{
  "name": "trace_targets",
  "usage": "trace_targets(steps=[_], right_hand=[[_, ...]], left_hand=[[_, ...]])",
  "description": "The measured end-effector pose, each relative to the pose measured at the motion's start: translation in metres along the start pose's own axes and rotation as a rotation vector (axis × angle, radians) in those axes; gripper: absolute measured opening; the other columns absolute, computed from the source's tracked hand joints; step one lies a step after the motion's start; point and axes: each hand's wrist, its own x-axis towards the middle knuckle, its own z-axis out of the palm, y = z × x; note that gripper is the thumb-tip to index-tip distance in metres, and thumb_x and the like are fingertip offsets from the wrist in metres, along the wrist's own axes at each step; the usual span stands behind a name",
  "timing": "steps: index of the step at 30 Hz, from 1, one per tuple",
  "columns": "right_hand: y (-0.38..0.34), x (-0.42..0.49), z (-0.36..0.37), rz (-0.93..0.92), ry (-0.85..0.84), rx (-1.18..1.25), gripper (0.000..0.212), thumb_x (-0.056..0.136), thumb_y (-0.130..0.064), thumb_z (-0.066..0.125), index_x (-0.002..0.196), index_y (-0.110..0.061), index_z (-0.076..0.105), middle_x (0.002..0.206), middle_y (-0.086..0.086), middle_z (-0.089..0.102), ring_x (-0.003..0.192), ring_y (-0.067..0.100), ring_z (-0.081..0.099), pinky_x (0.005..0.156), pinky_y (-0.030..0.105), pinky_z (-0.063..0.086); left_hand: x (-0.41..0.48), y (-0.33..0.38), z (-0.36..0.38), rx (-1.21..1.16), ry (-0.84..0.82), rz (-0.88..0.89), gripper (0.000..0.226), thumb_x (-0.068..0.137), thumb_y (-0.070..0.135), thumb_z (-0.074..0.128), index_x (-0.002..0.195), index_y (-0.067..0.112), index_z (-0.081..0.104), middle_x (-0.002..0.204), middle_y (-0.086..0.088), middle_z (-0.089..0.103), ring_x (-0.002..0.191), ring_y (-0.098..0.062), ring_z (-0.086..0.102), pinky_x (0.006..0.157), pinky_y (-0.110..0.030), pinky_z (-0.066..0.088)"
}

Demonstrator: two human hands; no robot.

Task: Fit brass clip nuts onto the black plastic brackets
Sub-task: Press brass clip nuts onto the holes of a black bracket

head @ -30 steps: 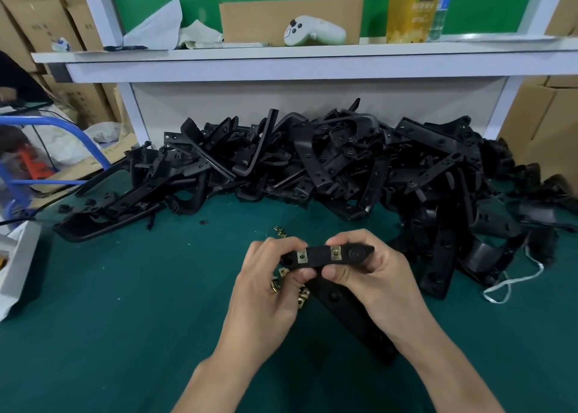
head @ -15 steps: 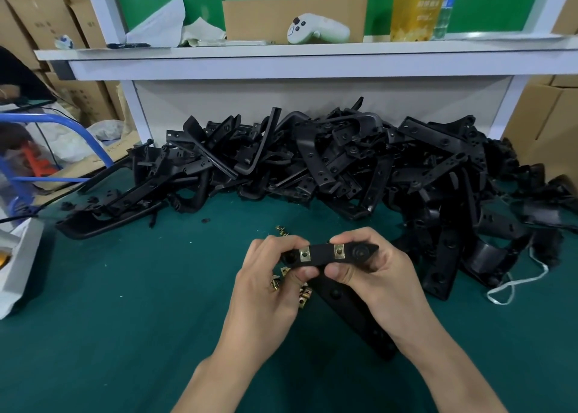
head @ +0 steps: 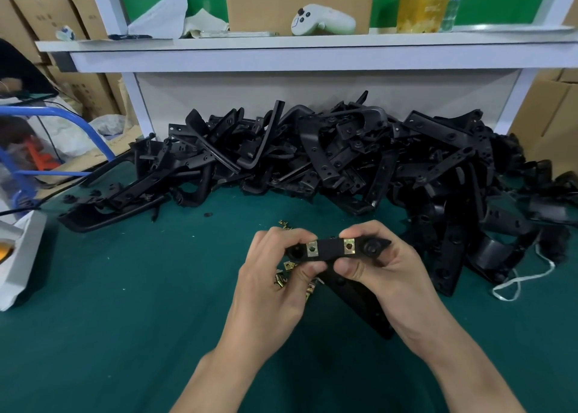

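Both hands hold one black plastic bracket level above the green mat. My left hand pinches its left end between thumb and fingers. My right hand grips its right end. Two brass clip nuts sit on the bracket's face: one near the left end, another right of the middle. The lower leg of the bracket runs down behind my right wrist. Several loose brass clip nuts lie on the mat under my left hand.
A big heap of black brackets stretches across the back of the green mat, thickest at the right. A white shelf carries a white controller and a cardboard sheet. A white cord lies right; a white device stands left.
None in the hands' hold; the bracket stays between both hands with both clip nuts on it. The view has shifted slightly.
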Motion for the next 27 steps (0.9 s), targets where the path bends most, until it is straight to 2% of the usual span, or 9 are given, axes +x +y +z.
trace_targets(steps=[6, 8, 10, 16, 22, 27], right_hand=[[0.000, -0.001, 0.000, 0.001, 0.010, -0.004, 0.031, 0.060, -0.033, 0.087, 0.089, -0.033, 0.074, 0.083, -0.003, 0.070, 0.079, 0.011, 0.066, 0.073, 0.019, 0.053], [0.000, 0.000, 0.000, -0.001, 0.022, -0.013, 0.032, 0.060, -0.034, 0.086, 0.089, -0.033, 0.074, 0.083, -0.004, 0.070, 0.080, 0.010, 0.067, 0.073, 0.018, 0.053], [0.001, 0.000, 0.001, 0.003, 0.036, -0.012, 0.032, 0.061, -0.034, 0.086, 0.091, -0.033, 0.074, 0.085, -0.005, 0.072, 0.081, 0.009, 0.069, 0.073, 0.017, 0.052], [0.003, 0.001, 0.002, 0.056, 0.088, -0.045, 0.034, 0.066, -0.034, 0.087, 0.098, -0.035, 0.075, 0.095, -0.001, 0.077, 0.087, 0.012, 0.073, 0.075, 0.019, 0.054], [0.007, 0.002, 0.002, 0.108, 0.106, -0.057, 0.032, 0.068, -0.032, 0.081, 0.098, -0.036, 0.075, 0.099, 0.000, 0.077, 0.093, 0.015, 0.074, 0.084, 0.027, 0.052], [0.011, 0.003, 0.000, 0.117, 0.100, -0.065, 0.030, 0.070, -0.031, 0.081, 0.099, -0.036, 0.075, 0.100, -0.002, 0.078, 0.096, 0.012, 0.073, 0.080, 0.018, 0.054]], left_hand=[[0.000, -0.001, 0.000, -0.004, -0.001, 0.012, 0.021, 0.094, 0.035, 0.061, 0.113, 0.040, 0.052, 0.105, 0.028, 0.056, 0.099, -0.008, 0.055, 0.086, -0.010, 0.039], [0.000, -0.002, 0.000, -0.010, -0.006, 0.008, 0.020, 0.096, 0.042, 0.059, 0.114, 0.045, 0.051, 0.106, 0.028, 0.056, 0.100, -0.009, 0.055, 0.086, -0.010, 0.039], [-0.001, -0.002, 0.001, -0.003, -0.014, -0.017, 0.020, 0.098, 0.051, 0.054, 0.116, 0.043, 0.051, 0.108, 0.028, 0.056, 0.102, -0.009, 0.056, 0.087, -0.009, 0.038], [-0.005, -0.007, 0.004, 0.025, -0.056, -0.098, 0.027, 0.098, 0.058, 0.049, 0.120, 0.042, 0.048, 0.111, 0.025, 0.057, 0.107, -0.007, 0.058, 0.085, -0.009, 0.041], [-0.007, -0.012, 0.006, 0.067, -0.105, -0.144, 0.028, 0.097, 0.061, 0.048, 0.119, 0.044, 0.044, 0.108, 0.021, 0.058, 0.102, -0.005, 0.059, 0.082, -0.019, 0.046], [-0.008, -0.013, 0.007, 0.081, -0.135, -0.177, 0.028, 0.095, 0.064, 0.046, 0.118, 0.047, 0.043, 0.108, 0.020, 0.060, 0.102, -0.006, 0.059, 0.081, -0.022, 0.048]])
